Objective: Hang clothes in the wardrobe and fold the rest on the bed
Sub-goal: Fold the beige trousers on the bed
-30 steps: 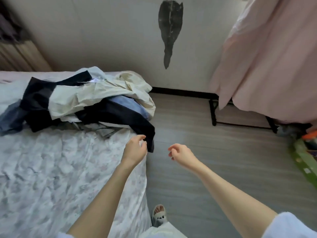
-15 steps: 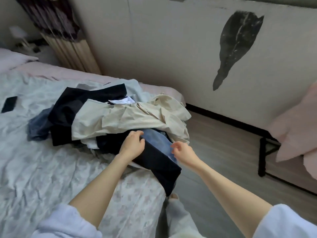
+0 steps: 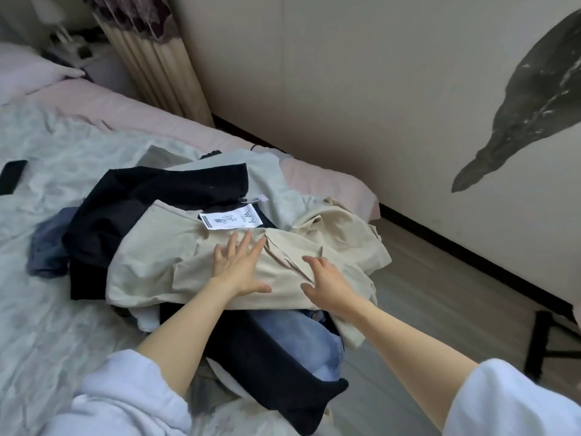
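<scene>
A heap of clothes lies at the corner of the bed (image 3: pixel 37 325). On top is a beige garment (image 3: pixel 163 265) with a white label (image 3: pixel 232 219). Under it lie a black garment (image 3: pixel 151 196), a dark garment (image 3: pixel 276 369) hanging off the bed's edge, and a light blue one (image 3: pixel 301 335). My left hand (image 3: pixel 239 265) rests flat on the beige garment with its fingers spread. My right hand (image 3: pixel 327 284) lies on the same garment just to the right, fingers slightly bent over a crease in the cloth.
A black phone (image 3: pixel 12 180) lies on the bed at far left. A pink pillow (image 3: pixel 28 73) and a curtain (image 3: pixel 157 58) are at the back. The wall runs along the right, with a wood floor (image 3: pixel 440 309) and a black metal frame (image 3: pixel 540 347).
Both hands have moved up from the dark and blue garments onto the beige garment on top. My left hand has spread flat. The view has come closer to the heap.
</scene>
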Demonstrator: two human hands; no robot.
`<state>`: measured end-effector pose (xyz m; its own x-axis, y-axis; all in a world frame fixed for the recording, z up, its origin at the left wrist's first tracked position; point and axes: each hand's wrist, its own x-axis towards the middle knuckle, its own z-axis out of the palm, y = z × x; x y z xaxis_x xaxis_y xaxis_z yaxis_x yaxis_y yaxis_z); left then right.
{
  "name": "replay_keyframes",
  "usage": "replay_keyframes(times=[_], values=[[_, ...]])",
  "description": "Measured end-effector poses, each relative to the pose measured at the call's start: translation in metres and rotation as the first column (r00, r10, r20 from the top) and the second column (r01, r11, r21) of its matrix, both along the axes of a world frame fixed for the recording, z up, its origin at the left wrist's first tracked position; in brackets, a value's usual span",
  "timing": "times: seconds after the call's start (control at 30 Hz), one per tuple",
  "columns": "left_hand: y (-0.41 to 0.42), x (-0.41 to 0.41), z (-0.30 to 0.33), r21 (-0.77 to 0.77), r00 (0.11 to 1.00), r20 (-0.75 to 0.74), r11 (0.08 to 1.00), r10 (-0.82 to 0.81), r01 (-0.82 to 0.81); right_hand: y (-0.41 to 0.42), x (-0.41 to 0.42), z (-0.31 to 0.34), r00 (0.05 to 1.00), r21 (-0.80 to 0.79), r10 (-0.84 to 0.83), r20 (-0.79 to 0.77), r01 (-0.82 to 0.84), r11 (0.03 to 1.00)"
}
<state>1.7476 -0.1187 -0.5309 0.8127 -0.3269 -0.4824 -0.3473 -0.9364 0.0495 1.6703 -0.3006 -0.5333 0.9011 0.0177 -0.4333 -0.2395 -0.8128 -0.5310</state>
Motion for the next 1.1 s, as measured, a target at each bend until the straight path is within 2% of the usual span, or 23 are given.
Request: replay_keyframes(times=[0.07,0.13,0.17,0.23,0.3,0.4,0.47,0.53,0.6,0.67,0.7,0.77,0.83,0.87,0.9,0.93,1.0,1.1], values=[[0.003,0.013,-0.02,0.099,0.997,-0.067,0.995,0.028,-0.022,-0.001,0.019,-0.016,1.0,-0.004,0.02,-0.021,-0.02,1.0],[0.012,0.016,-0.033,0.106,0.997,-0.024,0.992,0.07,-0.068,-0.001,0.029,-0.025,0.999,-0.006,0.033,-0.032,-0.033,0.999],[0.017,0.015,-0.04,0.027,0.997,0.067,0.999,0.043,-0.045,0.001,0.035,-0.028,0.999,-0.003,0.035,-0.035,-0.036,0.999],[0.026,0.005,-0.049,-0.228,0.954,0.298,0.971,-0.005,0.076,0.004,0.045,-0.03,0.999,0.011,0.037,-0.014,-0.037,0.999],[0.038,-0.011,-0.052,-0.391,0.929,0.366,0.897,-0.053,0.206,0.014,0.058,-0.027,0.997,0.031,0.079,0.014,-0.079,0.996],[0.047,-0.046,-0.058,-0.489,0.916,0.346,0.794,-0.203,0.361,0.026,0.07,-0.022,0.978,-0.002,0.177,-0.115,-0.178,0.984],[0.059,-0.054,-0.059,-0.521,0.905,0.373,0.76,-0.207,0.389,0.039,0.068,-0.023,0.949,-0.021,0.2,-0.245,-0.211,0.977],[0.068,-0.047,-0.056,-0.549,0.895,0.418,0.742,-0.157,0.386,0.049,0.049,-0.026,0.954,-0.058,0.194,-0.228,-0.213,0.975],[0.073,-0.031,-0.052,-0.549,0.894,0.441,0.765,-0.075,0.335,0.051,0.023,-0.03,0.972,-0.098,0.154,-0.176,-0.173,0.98],[0.082,-0.013,-0.048,-0.501,0.906,0.419,0.817,-0.061,0.286,0.051,0.003,-0.032,0.988,-0.103,0.102,-0.115,-0.114,0.988],[0.085,-0.006,-0.044,-0.444,0.919,0.379,0.85,-0.109,0.284,0.053,-0.004,-0.032,0.991,-0.095,0.078,-0.105,-0.088,0.992],[0.083,0.003,-0.037,-0.349,0.955,0.178,0.892,-0.237,0.287,0.054,-0.011,-0.028,0.995,-0.087,0.058,-0.087,-0.065,0.994],[0.07,0.006,-0.038,-0.326,0.931,0.034,0.876,-0.364,0.355,0.058,-0.017,-0.022,1.0,-0.046,-0.028,0.007,0.029,0.999],[0.062,0.006,-0.039,-0.344,0.901,0.02,0.843,-0.433,0.413,0.058,-0.02,-0.02,0.993,-0.01,-0.106,0.045,0.107,0.994],[0.053,0.003,-0.039,-0.374,0.875,0.087,0.799,-0.476,0.471,0.055,-0.025,-0.018,0.984,0.001,-0.168,0.06,0.169,0.986],[0.048,0.001,-0.043,-0.42,0.865,0.189,0.757,-0.465,0.5,0.052,-0.029,-0.018,0.982,-0.021,-0.178,0.055,0.179,0.984],[0.045,-0.004,-0.045,-0.55,0.891,0.279,0.701,-0.358,0.454,0.039,-0.043,-0.022,0.992,-0.098,-0.104,-0.076,0.097,0.991],[0.053,-0.012,-0.036,-0.654,0.954,0.255,0.699,-0.157,0.29,0.02,-0.051,-0.029,0.982,-0.169,-0.043,-0.183,0.012,0.986]])
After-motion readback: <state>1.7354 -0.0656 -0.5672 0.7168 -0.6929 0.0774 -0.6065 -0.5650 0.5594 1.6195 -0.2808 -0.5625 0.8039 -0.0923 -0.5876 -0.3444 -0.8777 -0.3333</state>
